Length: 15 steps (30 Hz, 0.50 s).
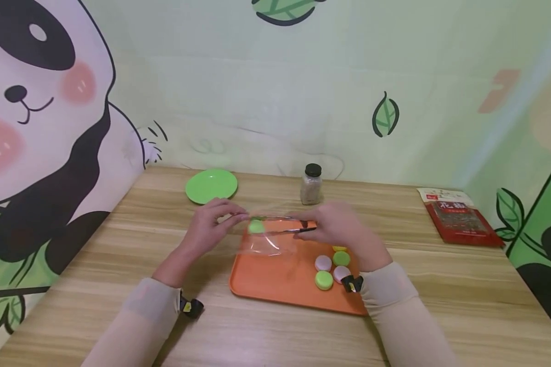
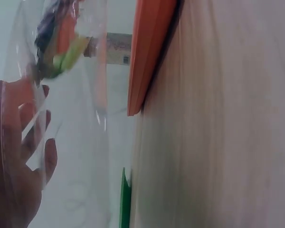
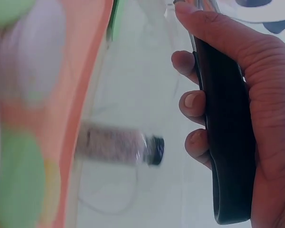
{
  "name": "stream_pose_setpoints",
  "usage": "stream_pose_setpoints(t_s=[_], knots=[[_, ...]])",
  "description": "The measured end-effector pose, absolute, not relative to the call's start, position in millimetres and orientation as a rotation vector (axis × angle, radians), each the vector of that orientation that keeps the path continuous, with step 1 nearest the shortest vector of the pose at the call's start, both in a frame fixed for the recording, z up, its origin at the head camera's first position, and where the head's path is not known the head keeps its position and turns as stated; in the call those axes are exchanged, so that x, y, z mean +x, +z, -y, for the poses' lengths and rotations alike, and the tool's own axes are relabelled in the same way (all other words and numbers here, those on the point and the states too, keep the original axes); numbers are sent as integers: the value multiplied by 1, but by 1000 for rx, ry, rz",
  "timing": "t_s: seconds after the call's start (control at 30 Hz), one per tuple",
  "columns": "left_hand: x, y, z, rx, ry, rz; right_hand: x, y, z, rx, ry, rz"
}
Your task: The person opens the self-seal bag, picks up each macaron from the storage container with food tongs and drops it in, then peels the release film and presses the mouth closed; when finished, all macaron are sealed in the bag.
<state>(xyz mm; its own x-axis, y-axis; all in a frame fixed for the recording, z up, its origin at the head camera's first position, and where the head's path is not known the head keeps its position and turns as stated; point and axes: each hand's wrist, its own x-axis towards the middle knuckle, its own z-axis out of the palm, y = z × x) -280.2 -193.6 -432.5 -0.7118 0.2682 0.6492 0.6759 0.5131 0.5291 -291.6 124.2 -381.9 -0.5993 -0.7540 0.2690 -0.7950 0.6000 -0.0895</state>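
Note:
My left hand [image 1: 211, 219] pinches the edge of a clear plastic bag [image 1: 268, 247] above the orange tray [image 1: 275, 278]. From the right, my right hand [image 1: 340, 227] grips black-handled tongs [image 3: 225, 128], its fingers wrapped along the handle. A light green macaron [image 1: 256, 226] sits at the far end of the tongs, close to the left hand and overlapping the bag. Through the film in the left wrist view, the green macaron [image 2: 69, 54] appears blurred beside the dark tong tips. Several pink, green and yellow macarons [image 1: 323, 280] lie on the tray's right side, partly behind the right wrist.
A green plate [image 1: 211, 186] lies at the back left of the wooden table [image 1: 202, 336]. Behind the tray stands a jar with a black lid [image 1: 311, 186]. Toward the right edge lies a red packet [image 1: 461, 216]. A panda-printed wall backs the table.

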Motion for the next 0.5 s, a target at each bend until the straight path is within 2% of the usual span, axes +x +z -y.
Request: stream_pose_setpoints(t_s=[0.3, 0.5], knots=[[-273, -421, 182, -867, -1204, 2117, -294, -393, -81, 1257, 154, 2687], [-271, -417, 181, -839, -1162, 2049, -292, -391, -77, 1211, 104, 2706]])
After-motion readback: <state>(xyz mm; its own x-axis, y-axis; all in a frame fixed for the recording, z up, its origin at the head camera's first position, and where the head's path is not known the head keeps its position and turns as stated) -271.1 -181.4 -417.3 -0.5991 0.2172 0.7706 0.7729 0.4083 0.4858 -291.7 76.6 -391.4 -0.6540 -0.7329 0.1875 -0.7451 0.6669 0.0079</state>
